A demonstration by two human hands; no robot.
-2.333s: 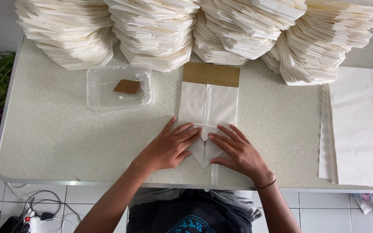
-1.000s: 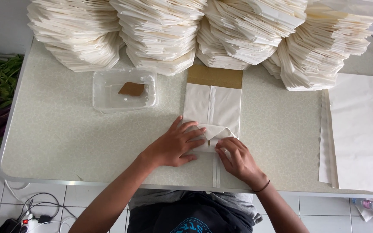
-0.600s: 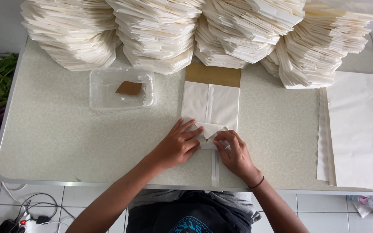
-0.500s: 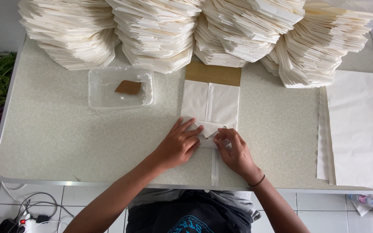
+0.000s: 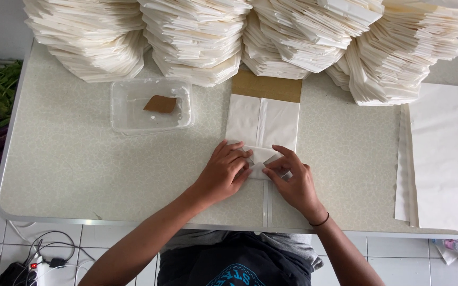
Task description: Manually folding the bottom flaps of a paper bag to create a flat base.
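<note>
Since the earliest picture both hands have drawn closer together and the near end of the white paper bag (image 5: 262, 124) has been folded up: where it lay flat and long toward the tabletop's (image 5: 80, 175) front edge, its lower flaps are now turned in under the fingers, and the camera's view has shifted only slightly. The left hand (image 5: 225, 172) lies palm down on the fold, fingers closed flat and pressing the paper; the right hand (image 5: 291, 180) pinches the folded corner, its fingers curled onto the flap. The bag lies flat in the middle of the tabletop, its far end touching a brown cardboard strip (image 5: 266, 86), with a narrow paper strip running from under the hands to the front edge. The paper looks light, thin and stiff enough to hold a crease, yet easy to tear or wrinkle, so I judge it best held at the folded edges and corners with flat fingertips. To the left sits a clear plastic tray (image 5: 151, 105) with a brown scrap (image 5: 160, 104) inside; stacks of finished bags (image 5: 197, 42) line the far side, and flat white sheets (image 5: 446, 153) lie to the right.
</note>
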